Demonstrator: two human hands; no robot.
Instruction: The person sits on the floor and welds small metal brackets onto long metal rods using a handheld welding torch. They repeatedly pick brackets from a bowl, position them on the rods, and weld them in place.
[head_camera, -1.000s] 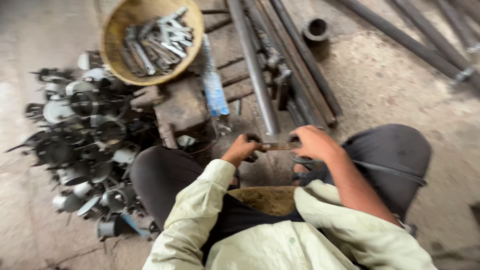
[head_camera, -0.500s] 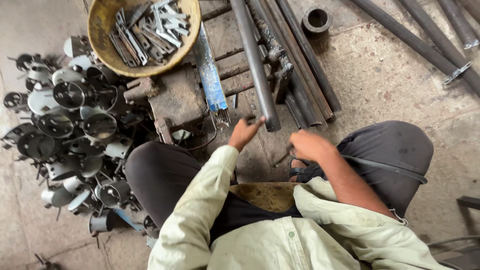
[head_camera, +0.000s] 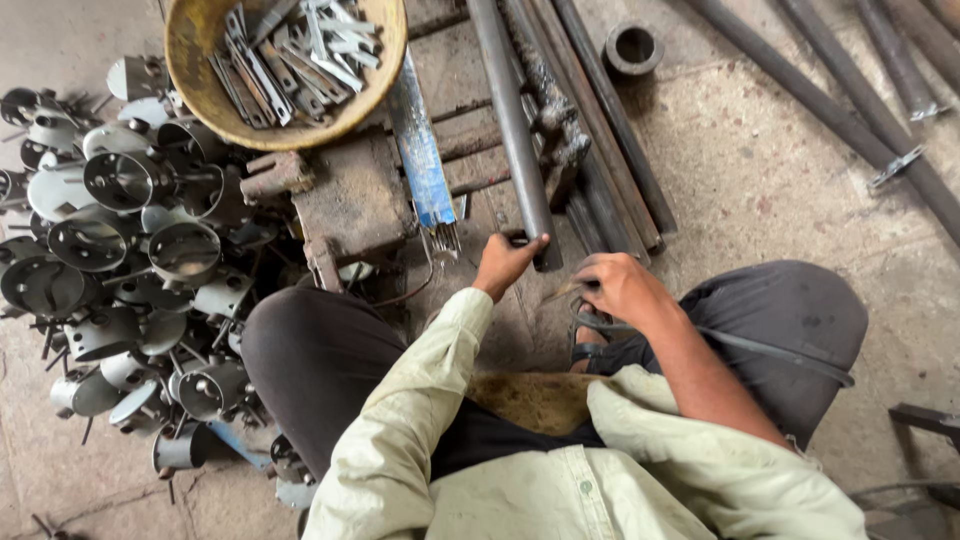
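**Floor-level metal shop: hand on the pipe end**

Biggest thing first: the bare concrete floor, open on the right side, so that's where there's room to move. Left side is jammed with a heap of grey round metal cups with pins. Up top sits a yellow round basin full of flat metal strips, beside a rusty steel block. The long grey steel pipe runs down the middle, packed against other bars. Left hand is curled on the pipe's near end. Right hand is closed, can't tell on what. Judging by that, the pipe isn't yet lifted.
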